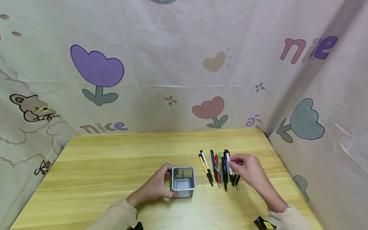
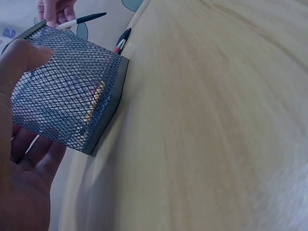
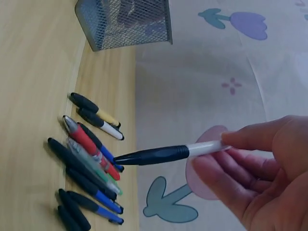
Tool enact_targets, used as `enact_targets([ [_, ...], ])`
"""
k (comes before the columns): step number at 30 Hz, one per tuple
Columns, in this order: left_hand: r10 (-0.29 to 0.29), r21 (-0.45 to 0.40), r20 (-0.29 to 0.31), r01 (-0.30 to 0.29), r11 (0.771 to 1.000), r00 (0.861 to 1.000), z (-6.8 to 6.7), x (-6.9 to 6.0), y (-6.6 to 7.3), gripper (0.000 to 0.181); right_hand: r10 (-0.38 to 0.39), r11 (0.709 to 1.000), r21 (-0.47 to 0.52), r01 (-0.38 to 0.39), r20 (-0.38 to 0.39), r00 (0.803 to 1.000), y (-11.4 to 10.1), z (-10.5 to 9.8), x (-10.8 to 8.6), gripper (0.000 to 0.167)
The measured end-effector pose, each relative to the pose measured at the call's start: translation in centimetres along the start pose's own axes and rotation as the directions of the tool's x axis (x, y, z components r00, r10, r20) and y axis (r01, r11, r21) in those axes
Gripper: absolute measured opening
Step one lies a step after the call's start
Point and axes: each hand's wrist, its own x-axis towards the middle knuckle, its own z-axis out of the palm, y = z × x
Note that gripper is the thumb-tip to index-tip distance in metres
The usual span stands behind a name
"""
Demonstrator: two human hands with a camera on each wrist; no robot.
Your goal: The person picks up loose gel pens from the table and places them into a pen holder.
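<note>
My left hand [image 1: 156,186] grips a silver wire-mesh pen holder [image 1: 184,194] by its side, thumb at the front and fingers behind. The holder stands upright on the table, and its bare bottom shows through the open top. Between thumb and fingers my right hand [image 1: 249,167] pinches a white pen with a black grip [image 3: 173,153] by its white end, held above the other pens. Below it several pens lie in a loose row: a yellow-and-black pen [image 1: 204,167], a red pen [image 3: 91,146], a clear green pen [image 3: 98,167] and blue-and-black ones [image 3: 94,190].
The wooden table [image 1: 109,166] runs back to a hanging cloth [image 1: 155,64] printed with flowers and words. The same cloth closes the left and right sides. Another white-and-black pen [image 1: 205,163] lies beside the yellow one, nearest the holder.
</note>
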Motion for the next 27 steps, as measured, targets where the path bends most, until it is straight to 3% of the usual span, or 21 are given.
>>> enact_targets([
  [5,-0.006,-0.006,-0.002,0.006,1.000,1.000,0.2,0.0,0.0,0.073,-0.124,0.992,-0.019,0.123,-0.054,0.991,-0.6,0.7,0.1,0.011],
  [10,-0.018,-0.008,-0.005,0.018,1.000,1.000,0.1,-0.1,0.0,0.073,-0.182,0.980,0.066,0.188,-0.088,0.979,-1.3,1.3,0.1,0.007],
  [20,-0.029,-0.045,-0.004,0.029,0.999,1.000,0.2,-0.1,0.0,0.074,-0.185,0.963,0.187,0.196,-0.074,0.980,-2.9,2.0,0.0,0.008],
  [27,-0.047,-0.056,0.008,0.047,0.997,0.999,0.2,-0.1,0.0,0.075,-0.193,0.920,0.337,0.197,-0.046,0.980,-3.9,2.7,-0.2,0.010],
])
